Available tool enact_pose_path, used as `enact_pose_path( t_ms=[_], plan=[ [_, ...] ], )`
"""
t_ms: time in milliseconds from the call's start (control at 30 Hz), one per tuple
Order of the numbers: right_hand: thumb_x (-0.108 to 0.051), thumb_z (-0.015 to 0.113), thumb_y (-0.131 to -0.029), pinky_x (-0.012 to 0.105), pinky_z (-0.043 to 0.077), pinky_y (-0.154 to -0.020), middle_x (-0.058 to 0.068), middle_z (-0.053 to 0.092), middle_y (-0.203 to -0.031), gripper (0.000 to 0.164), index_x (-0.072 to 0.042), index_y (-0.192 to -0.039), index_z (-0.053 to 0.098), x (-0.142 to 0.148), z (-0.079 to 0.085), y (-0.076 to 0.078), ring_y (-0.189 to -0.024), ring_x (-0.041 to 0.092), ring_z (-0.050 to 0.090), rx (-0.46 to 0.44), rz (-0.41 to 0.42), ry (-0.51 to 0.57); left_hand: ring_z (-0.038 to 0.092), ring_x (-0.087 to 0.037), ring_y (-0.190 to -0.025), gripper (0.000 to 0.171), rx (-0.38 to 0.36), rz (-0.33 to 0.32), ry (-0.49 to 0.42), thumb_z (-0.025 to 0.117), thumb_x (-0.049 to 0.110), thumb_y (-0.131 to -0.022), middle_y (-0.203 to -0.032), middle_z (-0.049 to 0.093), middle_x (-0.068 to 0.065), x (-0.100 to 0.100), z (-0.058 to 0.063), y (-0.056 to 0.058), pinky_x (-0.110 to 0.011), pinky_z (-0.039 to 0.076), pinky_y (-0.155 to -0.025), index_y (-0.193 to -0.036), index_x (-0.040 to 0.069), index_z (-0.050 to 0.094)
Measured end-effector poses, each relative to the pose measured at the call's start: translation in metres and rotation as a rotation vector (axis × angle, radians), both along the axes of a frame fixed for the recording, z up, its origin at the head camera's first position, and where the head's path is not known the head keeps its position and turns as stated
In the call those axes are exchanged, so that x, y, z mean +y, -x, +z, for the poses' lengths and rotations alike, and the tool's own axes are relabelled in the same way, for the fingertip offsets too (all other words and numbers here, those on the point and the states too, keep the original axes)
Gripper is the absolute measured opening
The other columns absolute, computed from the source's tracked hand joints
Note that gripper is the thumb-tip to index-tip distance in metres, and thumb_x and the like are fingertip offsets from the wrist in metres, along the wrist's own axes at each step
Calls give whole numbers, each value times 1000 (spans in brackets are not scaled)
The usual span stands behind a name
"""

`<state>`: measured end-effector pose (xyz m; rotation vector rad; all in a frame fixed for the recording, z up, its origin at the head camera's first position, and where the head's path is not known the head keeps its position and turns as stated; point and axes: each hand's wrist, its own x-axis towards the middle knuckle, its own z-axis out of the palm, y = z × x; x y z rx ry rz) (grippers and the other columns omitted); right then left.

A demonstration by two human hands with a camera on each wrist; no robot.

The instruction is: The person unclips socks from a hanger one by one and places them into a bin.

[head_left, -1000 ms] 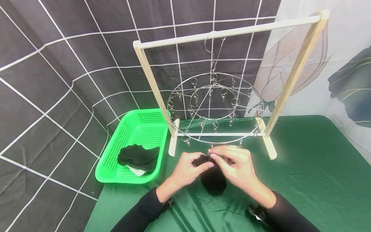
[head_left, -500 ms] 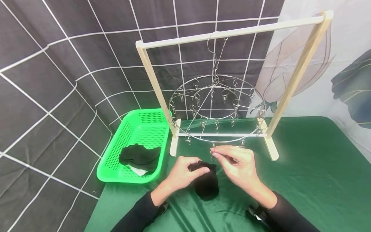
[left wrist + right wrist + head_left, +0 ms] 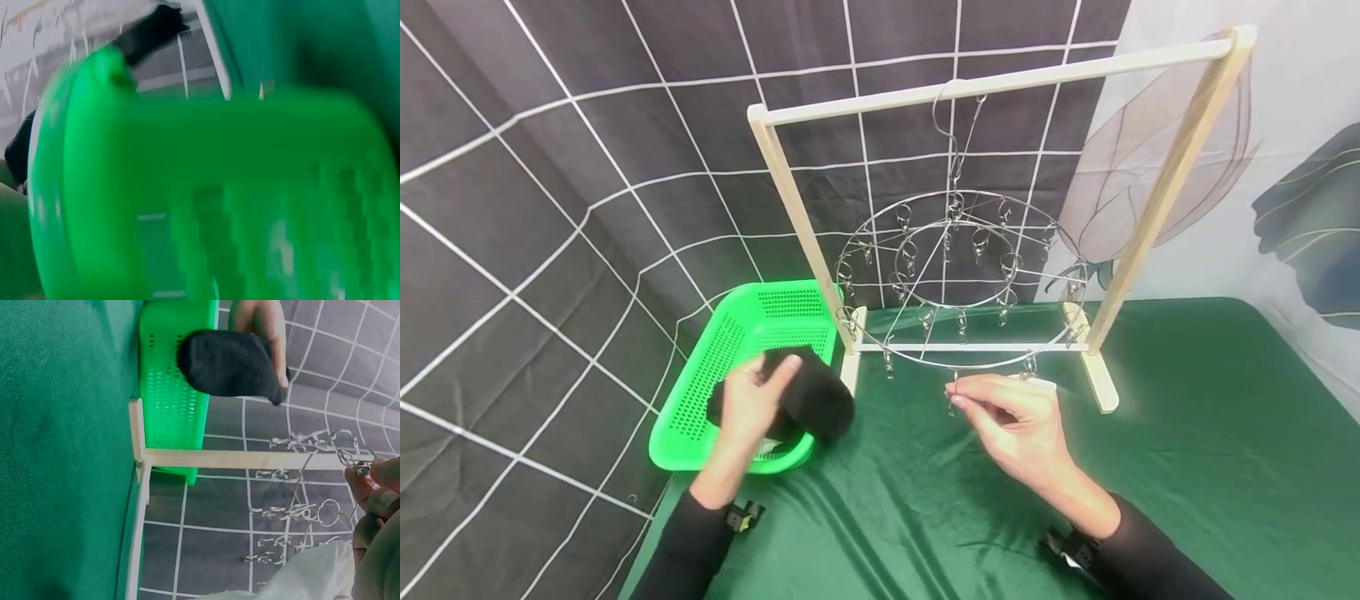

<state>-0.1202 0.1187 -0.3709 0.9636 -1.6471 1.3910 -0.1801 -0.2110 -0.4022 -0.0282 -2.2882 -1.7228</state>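
My left hand (image 3: 748, 404) holds a black sock (image 3: 822, 402) between thumb and fingers over the green basket (image 3: 672, 446). In the right wrist view that sock (image 3: 228, 365) hangs sideways from the hand, beside the basket wall. Other dark fabric lies beneath the hand, partly covered by it. My right hand (image 3: 1022, 425) pinches a small metal clip (image 3: 952, 407) at the front of the round clip hanger (image 3: 917, 362). Behind the right hand, white fabric (image 3: 312, 575) shows in the right wrist view; its upper end is hidden.
A wooden stand (image 3: 1172, 175) carries the hanger, with several bare clips around its rings. Its feet stand on the green-covered table (image 3: 1195, 467). Grid-patterned dark cloth (image 3: 587, 317) rises behind and at the left. The left wrist view is blurred, mostly basket wall (image 3: 187, 144).
My left hand has carried the black sock away from the clip, leftward to the basket. The right hand has stayed at the clip.
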Motion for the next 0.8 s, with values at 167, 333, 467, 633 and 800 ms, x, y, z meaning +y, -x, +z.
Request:
enact_pose_path(
  t_ms=[167, 333, 467, 633, 800],
  plan=[
    [18, 73, -62, 14, 37, -47, 14, 71, -82, 30, 0, -86, 74, -1, 0, 1, -56, 8, 53, 5, -1, -1, 65, -14, -61, 38, -55, 108, -135, 77, 38, -78, -74, 70, -5, -36, 5, 10, -24, 51, -50, -92, 3, 72],
    [16, 73, -64, 14, 37, -47, 13, 71, -82, 28, -2, -86, 74, 0, 0, 1, -56, 7, 52, 9, -10, -11, 56, -9, -48, 39, -138, 230, -95, 77, 41, -77, -58, 62, 2, -62, -1, 11, -22, 42, -42, -84, 3, 69],
    [16, 73, -64, 14, 37, -47, 12, 71, -82, 28, -2, -86, 74, -1, -2, 1, -57, 7, 53, 7, -16, -18, 57, -8, -49, 44, -216, 291, -5, 75, 48, -76, -58, 63, 4, -75, -5, 9, -24, 44, -42, -84, 6, 68],
    [16, 74, -64, 15, 37, -47, 12, 71, -82, 28, -2, -87, 74, -1, -2, 2, -58, 8, 53, 17, -13, -21, 55, -10, -50, 50, -266, 303, 113, 70, 54, -77, -59, 61, 4, -87, -11, 6, -24, 44, -45, -84, 5, 63],
    [14, 74, -64, 14, 37, -46, 12, 71, -82, 28, -2, -87, 75, 0, -5, 4, -56, 6, 51, 24, -24, -29, 65, -15, -82, 52, -294, 333, 292, 63, 57, -83, -91, 72, -10, -96, -13, 8, -23, 47, -66, -107, 10, 69]
  ],
)
